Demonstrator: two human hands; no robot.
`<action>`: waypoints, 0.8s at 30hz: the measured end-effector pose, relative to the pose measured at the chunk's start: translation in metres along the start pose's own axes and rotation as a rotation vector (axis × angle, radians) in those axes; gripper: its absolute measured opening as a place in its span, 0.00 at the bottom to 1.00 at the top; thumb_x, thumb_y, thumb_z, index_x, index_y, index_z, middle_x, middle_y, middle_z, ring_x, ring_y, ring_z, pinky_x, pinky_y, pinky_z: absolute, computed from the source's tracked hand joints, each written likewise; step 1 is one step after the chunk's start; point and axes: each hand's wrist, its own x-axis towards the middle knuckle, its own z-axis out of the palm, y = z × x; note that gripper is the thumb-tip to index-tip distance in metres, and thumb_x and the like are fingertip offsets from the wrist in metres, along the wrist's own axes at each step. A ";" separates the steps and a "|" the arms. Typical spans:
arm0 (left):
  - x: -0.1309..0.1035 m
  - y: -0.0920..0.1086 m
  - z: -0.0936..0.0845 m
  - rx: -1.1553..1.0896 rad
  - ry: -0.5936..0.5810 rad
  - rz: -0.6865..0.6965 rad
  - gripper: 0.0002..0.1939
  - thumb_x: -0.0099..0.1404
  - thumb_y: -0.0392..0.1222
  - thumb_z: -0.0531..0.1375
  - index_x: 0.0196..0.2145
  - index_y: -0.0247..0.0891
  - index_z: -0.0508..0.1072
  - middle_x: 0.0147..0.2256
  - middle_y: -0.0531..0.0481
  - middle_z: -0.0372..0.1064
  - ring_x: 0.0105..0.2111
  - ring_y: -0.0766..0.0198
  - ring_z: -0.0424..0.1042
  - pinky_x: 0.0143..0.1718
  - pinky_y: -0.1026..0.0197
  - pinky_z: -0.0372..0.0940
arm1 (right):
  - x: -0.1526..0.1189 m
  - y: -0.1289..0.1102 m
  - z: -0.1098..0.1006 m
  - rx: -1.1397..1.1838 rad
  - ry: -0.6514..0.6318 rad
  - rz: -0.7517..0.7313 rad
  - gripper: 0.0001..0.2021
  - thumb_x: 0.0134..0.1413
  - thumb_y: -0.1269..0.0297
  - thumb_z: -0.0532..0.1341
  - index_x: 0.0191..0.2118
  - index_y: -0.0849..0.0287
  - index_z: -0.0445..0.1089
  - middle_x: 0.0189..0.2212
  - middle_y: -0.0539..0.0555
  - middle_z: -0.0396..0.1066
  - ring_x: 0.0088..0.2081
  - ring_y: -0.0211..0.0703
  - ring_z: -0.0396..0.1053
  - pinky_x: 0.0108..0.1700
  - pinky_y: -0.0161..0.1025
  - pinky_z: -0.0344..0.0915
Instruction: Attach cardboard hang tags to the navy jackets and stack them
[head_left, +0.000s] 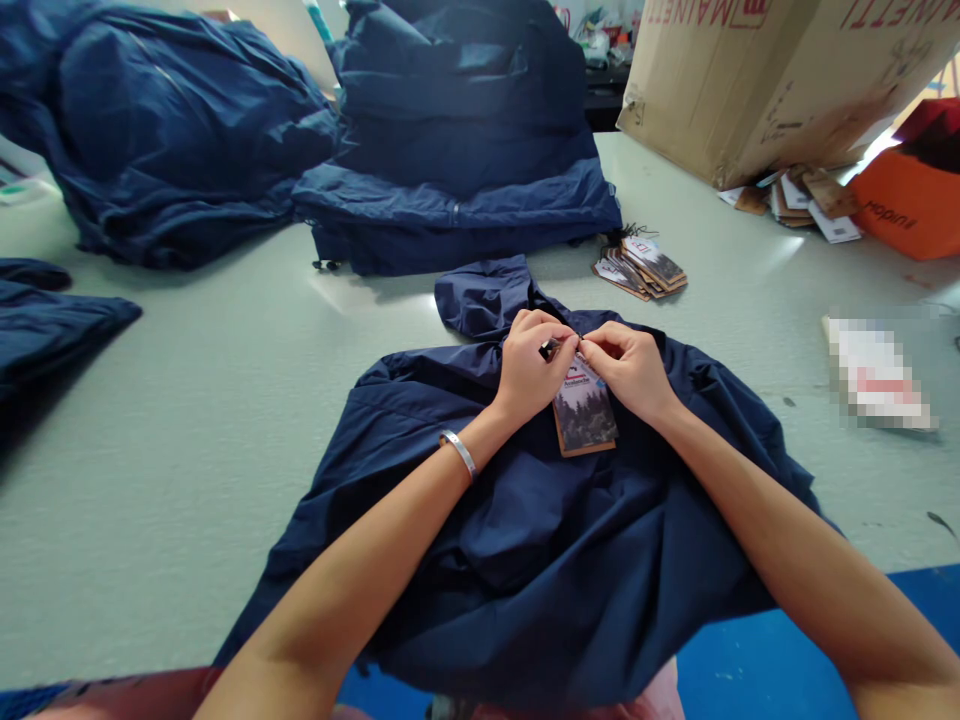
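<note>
A navy jacket (510,510) lies spread before me, its hood (480,295) toward the far side and its lower part hanging over the table's near edge. At the collar, my left hand (529,365) and my right hand (626,365) meet, thumbs and forefingers pinched together. Between and just below them a hang tag (586,408) with a forest picture rests on the jacket. A bit of dark cord shows at the fingertips; which hand grips the cord and which the fabric is too small to tell.
Stacked navy jackets (457,130) and a navy heap (202,140) lie at the back of the pale table (225,400). More hang tags (643,266) sit beyond the hood. A cardboard box (720,90), an orange bag (911,200) and loose cards (802,203) occupy the right.
</note>
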 end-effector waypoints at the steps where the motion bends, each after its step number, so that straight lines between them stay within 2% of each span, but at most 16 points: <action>1: 0.000 0.000 0.000 -0.001 0.005 0.008 0.06 0.61 0.33 0.61 0.26 0.37 0.74 0.28 0.50 0.70 0.33 0.63 0.67 0.39 0.58 0.64 | 0.000 0.000 0.000 0.000 -0.008 0.004 0.08 0.50 0.61 0.61 0.28 0.61 0.73 0.25 0.50 0.68 0.26 0.36 0.62 0.29 0.36 0.59; 5: 0.000 -0.001 0.000 0.004 0.008 0.012 0.06 0.61 0.33 0.61 0.27 0.37 0.74 0.29 0.51 0.70 0.34 0.63 0.67 0.40 0.57 0.64 | -0.001 0.002 0.004 -0.005 -0.023 0.001 0.06 0.47 0.63 0.64 0.30 0.60 0.72 0.24 0.48 0.64 0.25 0.35 0.59 0.28 0.36 0.58; 13: 0.002 -0.001 0.001 0.038 0.021 0.090 0.07 0.62 0.34 0.61 0.27 0.38 0.73 0.29 0.51 0.70 0.34 0.63 0.66 0.39 0.57 0.64 | 0.000 0.003 0.006 0.024 -0.026 -0.002 0.11 0.50 0.57 0.63 0.27 0.59 0.68 0.23 0.48 0.61 0.26 0.36 0.59 0.29 0.36 0.57; 17: 0.004 -0.002 0.001 0.045 0.053 0.163 0.06 0.63 0.33 0.61 0.27 0.38 0.72 0.29 0.51 0.69 0.34 0.63 0.66 0.39 0.58 0.64 | 0.000 0.004 0.006 0.002 -0.036 0.000 0.09 0.49 0.59 0.62 0.27 0.60 0.68 0.23 0.48 0.62 0.26 0.36 0.58 0.29 0.36 0.57; 24: 0.009 -0.001 0.001 0.064 0.050 0.166 0.07 0.64 0.34 0.59 0.27 0.38 0.70 0.29 0.51 0.69 0.35 0.62 0.66 0.40 0.57 0.64 | 0.000 0.004 0.006 0.002 -0.061 0.004 0.05 0.47 0.63 0.61 0.28 0.60 0.68 0.23 0.47 0.61 0.26 0.36 0.58 0.29 0.35 0.56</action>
